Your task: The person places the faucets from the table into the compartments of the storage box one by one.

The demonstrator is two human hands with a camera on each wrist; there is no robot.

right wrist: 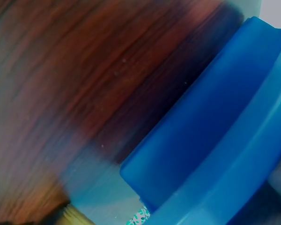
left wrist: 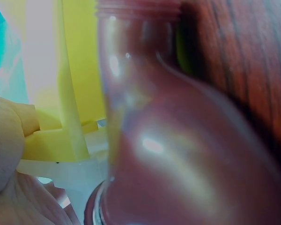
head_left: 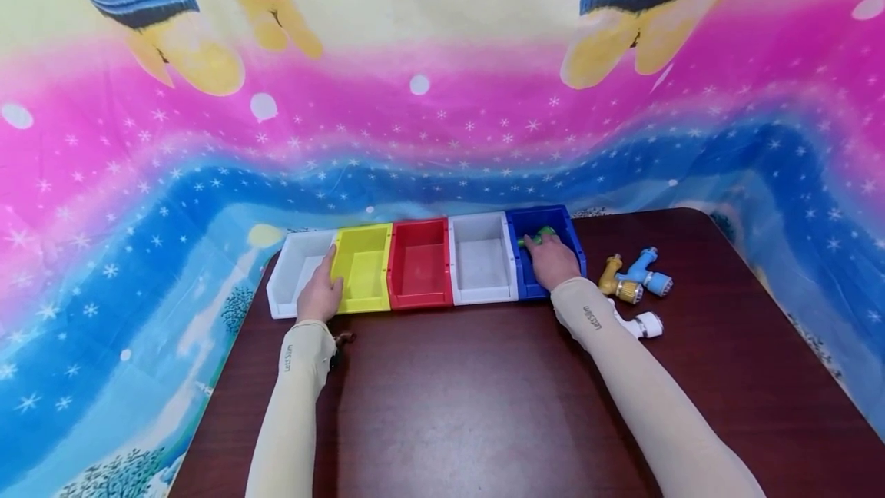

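My right hand [head_left: 553, 263] reaches down into the blue bin [head_left: 572, 233], its fingers holding a green valve [head_left: 546, 232] that shows only partly past them. In the right wrist view the blue bin's wall [right wrist: 192, 131] hides most of that hand. At the other end of the row, my left hand [head_left: 320, 292] rests over the divide between a white bin [head_left: 282, 290] and the yellow bin [head_left: 365, 302], index finger extended and thumb on the yellow side. Close under the left wrist lies a glossy brown valve [left wrist: 178, 150] with a threaded neck.
A red bin [head_left: 420, 300] and a second white bin [head_left: 485, 297] complete the row between my hands. Right of the blue bin lie a gold valve [head_left: 611, 275], a light-blue valve [head_left: 643, 267] and a white valve [head_left: 646, 325], partly behind my sleeve. A printed cloth [head_left: 442, 121] hangs behind the dark table [head_left: 442, 390].
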